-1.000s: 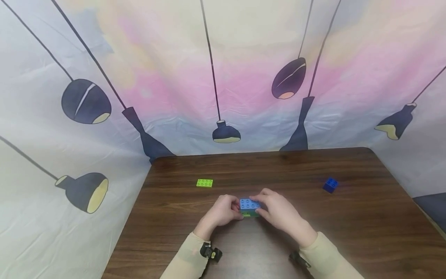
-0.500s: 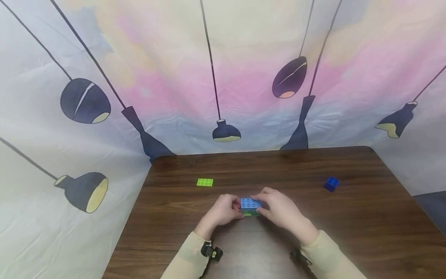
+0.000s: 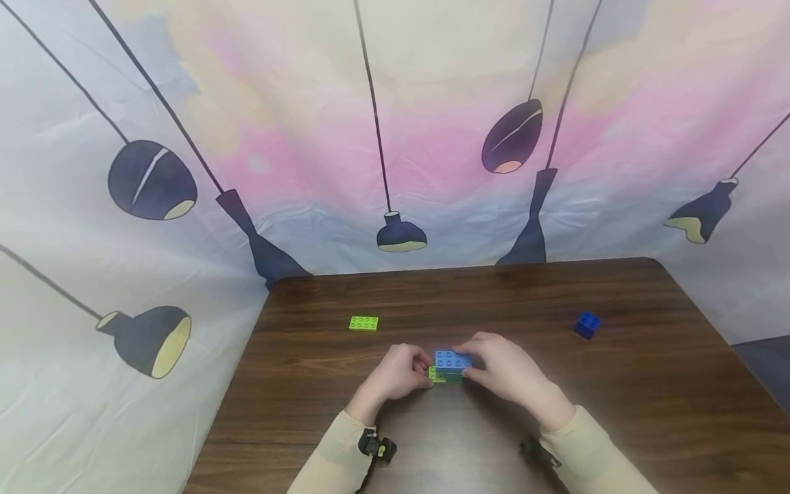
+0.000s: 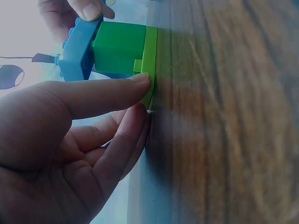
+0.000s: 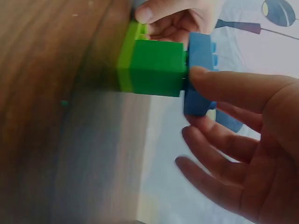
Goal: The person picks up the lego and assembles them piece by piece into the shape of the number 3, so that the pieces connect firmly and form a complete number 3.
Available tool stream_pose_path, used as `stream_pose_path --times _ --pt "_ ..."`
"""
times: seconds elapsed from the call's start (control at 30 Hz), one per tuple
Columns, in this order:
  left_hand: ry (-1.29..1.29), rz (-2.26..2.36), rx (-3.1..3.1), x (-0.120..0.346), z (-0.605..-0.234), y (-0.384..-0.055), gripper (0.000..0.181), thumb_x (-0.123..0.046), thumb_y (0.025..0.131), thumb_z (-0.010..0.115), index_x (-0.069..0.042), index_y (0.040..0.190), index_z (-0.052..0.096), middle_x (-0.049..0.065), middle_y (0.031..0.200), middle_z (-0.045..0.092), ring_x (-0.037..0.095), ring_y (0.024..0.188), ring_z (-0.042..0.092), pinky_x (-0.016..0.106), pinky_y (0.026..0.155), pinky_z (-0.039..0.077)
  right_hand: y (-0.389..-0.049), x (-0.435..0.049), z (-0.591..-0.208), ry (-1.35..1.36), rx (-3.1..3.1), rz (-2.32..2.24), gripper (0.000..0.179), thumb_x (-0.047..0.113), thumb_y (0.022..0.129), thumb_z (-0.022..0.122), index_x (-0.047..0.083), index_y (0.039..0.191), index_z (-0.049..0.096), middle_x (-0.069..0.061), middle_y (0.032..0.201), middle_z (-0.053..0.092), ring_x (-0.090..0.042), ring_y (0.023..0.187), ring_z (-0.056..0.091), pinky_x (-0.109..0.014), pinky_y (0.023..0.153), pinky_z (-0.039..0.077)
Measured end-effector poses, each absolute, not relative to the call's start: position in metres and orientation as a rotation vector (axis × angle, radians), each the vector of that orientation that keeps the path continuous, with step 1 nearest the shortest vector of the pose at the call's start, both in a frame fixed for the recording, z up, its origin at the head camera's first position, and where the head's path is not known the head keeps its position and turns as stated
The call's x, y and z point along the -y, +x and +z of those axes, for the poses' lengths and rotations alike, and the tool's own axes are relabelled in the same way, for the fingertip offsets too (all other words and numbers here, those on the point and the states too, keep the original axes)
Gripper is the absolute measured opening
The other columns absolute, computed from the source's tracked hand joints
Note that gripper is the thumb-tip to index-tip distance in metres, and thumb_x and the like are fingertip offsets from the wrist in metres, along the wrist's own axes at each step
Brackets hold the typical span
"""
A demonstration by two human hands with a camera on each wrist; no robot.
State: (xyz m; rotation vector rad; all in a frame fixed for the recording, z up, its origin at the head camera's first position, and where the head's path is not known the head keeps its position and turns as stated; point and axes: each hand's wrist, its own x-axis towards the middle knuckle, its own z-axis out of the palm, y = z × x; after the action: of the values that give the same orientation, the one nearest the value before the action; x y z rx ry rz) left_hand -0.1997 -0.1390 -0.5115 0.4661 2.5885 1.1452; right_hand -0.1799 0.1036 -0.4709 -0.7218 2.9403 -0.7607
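Observation:
My left hand (image 3: pixel 400 371) pinches the left end of a lime-green plate (image 4: pixel 150 51) low over the wooden table. On this plate's right part sits a green building brick (image 4: pixel 120 46). My right hand (image 3: pixel 507 369) pinches a light blue brick (image 3: pixel 453 361) between thumb and fingers, over the green brick. In the right wrist view, the green brick's studs (image 5: pixel 185 58) show in a narrow gap below the light blue brick. The light blue brick is shifted right of the plate's left end, leaving some lime studs (image 3: pixel 433 373) bare beside my left fingers.
Another lime-green plate (image 3: pixel 364 323) lies on the table (image 3: pixel 308 425), farther back on the left. A small dark blue brick (image 3: pixel 587 325) sits at the back right. Behind the table hangs a cloth (image 3: pixel 296 137) printed with lamps.
My right hand and the light blue brick have moved slightly right relative to my left hand. The lime plate's left studs, covered before, now show. The loose pieces behind stay put.

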Motion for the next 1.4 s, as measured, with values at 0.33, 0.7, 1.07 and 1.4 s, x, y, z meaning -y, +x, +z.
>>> stream_pose_path --times 0.33,0.7,1.07,1.4 --pt "0.489 1.125 -2.605 0.139 -0.514 -0.202 0.023 -0.001 0.079 0.09 -0.004 0.093 0.072 -0.003 0.078 0.066 0.01 0.072 0.062 0.027 0.065 0.053 -0.183 -0.099 -0.479 -0.858 -2.912 -0.81 0.041 0.02 0.092 0.087 0.015 0.131 0.077 0.004 0.11 0.069 -0.007 0.09 0.064 -0.032 0.078 0.056" --pt "0.483 1.101 -2.615 0.137 -0.514 -0.204 0.023 -0.002 0.08 0.091 -0.005 0.091 0.071 -0.003 0.077 0.065 0.01 0.069 0.061 0.027 0.063 0.052 -0.185 -0.097 -0.484 -0.949 -2.941 -0.822 0.041 0.012 0.091 0.087 0.01 0.13 0.076 -0.002 0.118 0.072 -0.018 0.106 0.071 -0.041 0.09 0.059" --pt "0.462 1.112 -2.602 0.138 -0.515 -0.203 0.023 -0.003 0.08 0.091 -0.004 0.093 0.072 -0.003 0.078 0.066 0.01 0.071 0.062 0.027 0.064 0.052 -0.188 -0.098 -0.487 -0.933 -2.866 -0.932 0.041 0.01 0.089 0.088 0.01 0.129 0.077 -0.003 0.119 0.076 -0.02 0.109 0.072 -0.042 0.093 0.059" --pt "0.456 1.113 -2.603 0.139 -0.515 -0.203 0.023 -0.004 0.081 0.091 -0.005 0.094 0.072 -0.005 0.078 0.066 0.009 0.071 0.062 0.027 0.065 0.053 -0.188 -0.098 -0.488 -0.871 -2.856 -0.985 0.04 0.01 0.088 0.089 0.011 0.126 0.078 -0.002 0.118 0.077 -0.022 0.11 0.072 -0.045 0.096 0.058"
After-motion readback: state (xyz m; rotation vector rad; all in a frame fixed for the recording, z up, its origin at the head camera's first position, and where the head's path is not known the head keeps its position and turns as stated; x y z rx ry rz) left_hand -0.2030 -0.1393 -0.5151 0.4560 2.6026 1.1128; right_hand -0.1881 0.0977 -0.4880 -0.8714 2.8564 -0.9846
